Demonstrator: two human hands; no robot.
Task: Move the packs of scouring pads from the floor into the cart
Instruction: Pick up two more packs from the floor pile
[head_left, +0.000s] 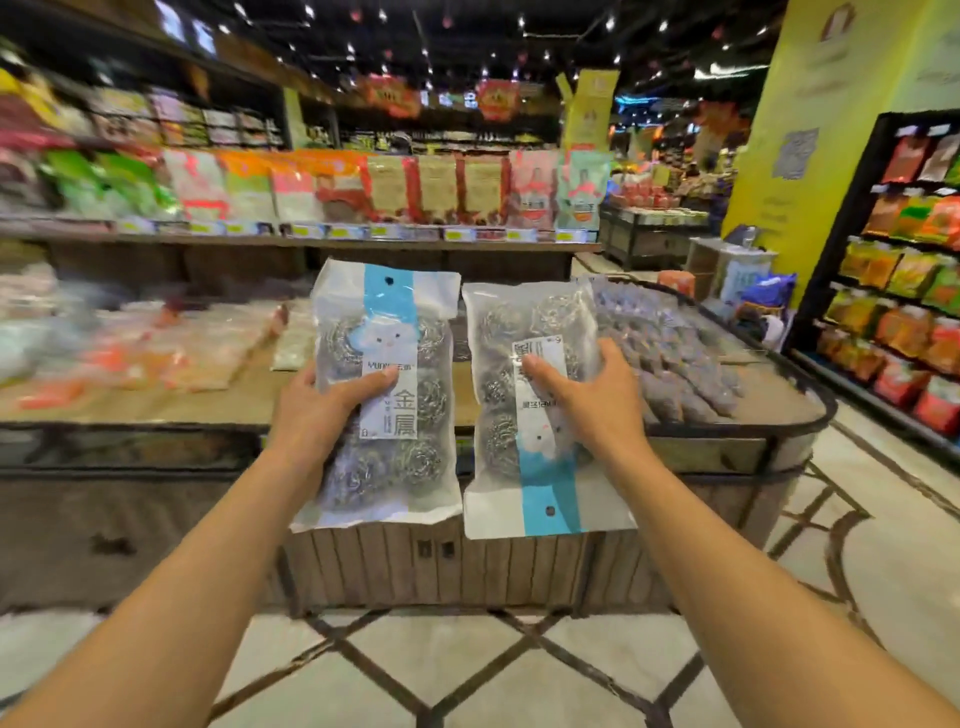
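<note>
I hold two clear packs of steel scouring pads up in front of me. My left hand (317, 410) grips the left pack (410, 364), thumb across its white label; its blue stripe points up. My right hand (587, 400) grips the right pack (524, 457), which is turned upside down with its blue stripe at the bottom. The two packs hang side by side, almost touching, above the wooden display cart (467, 566). On the cart's right part lie several more packs of scouring pads (670, 358).
Bagged goods (156, 348) cover the cart's left side, and a long shelf (311, 234) of packets runs behind it. A black rack (904, 291) of snack bags stands at the right. Tiled floor (467, 670) with dark diamond lines lies under my arms.
</note>
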